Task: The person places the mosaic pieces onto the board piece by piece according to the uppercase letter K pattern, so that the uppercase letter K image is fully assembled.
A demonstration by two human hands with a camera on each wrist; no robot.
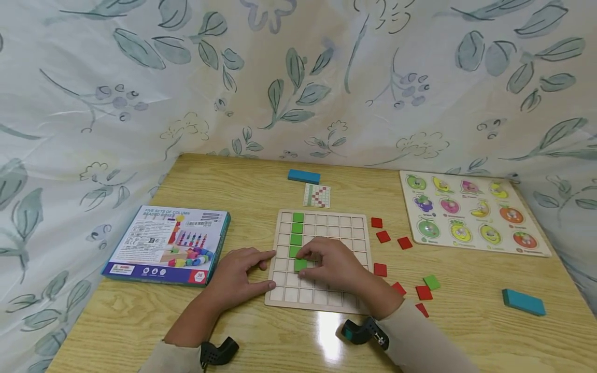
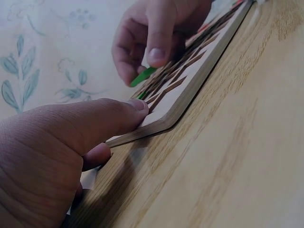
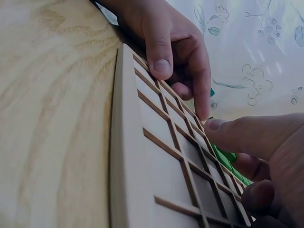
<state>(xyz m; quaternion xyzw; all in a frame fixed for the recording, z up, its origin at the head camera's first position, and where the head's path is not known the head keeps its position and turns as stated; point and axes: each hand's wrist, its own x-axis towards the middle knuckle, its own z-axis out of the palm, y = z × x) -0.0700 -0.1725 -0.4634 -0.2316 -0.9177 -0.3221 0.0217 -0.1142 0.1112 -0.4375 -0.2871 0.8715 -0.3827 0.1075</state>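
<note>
A wooden grid board (image 1: 354, 228) lies mid-table with a column of green tiles (image 1: 297, 228) in its left part. My right hand (image 1: 304, 258) pinches a green tile (image 1: 300, 265) just below that column, tilted over a cell. In the left wrist view the right hand (image 2: 142, 66) grips the green tile (image 2: 142, 76) by its edge. My left hand (image 1: 238, 274) rests on the board's left edge, thumb and forefinger touching the frame. The right wrist view has the left hand (image 3: 185, 71) on the board (image 3: 128, 156) and the tile (image 3: 225, 156) under my right thumb.
Red tiles (image 1: 383, 237) and one green tile (image 1: 431, 282) lie loose right of the board. A pattern card (image 1: 317, 196) and blue block (image 1: 304, 176) sit behind it. A toy box (image 1: 165, 243) lies left, a fruit puzzle (image 1: 471, 212) right, another blue block (image 1: 523, 302) near right. Leaf-print cloth surrounds the table.
</note>
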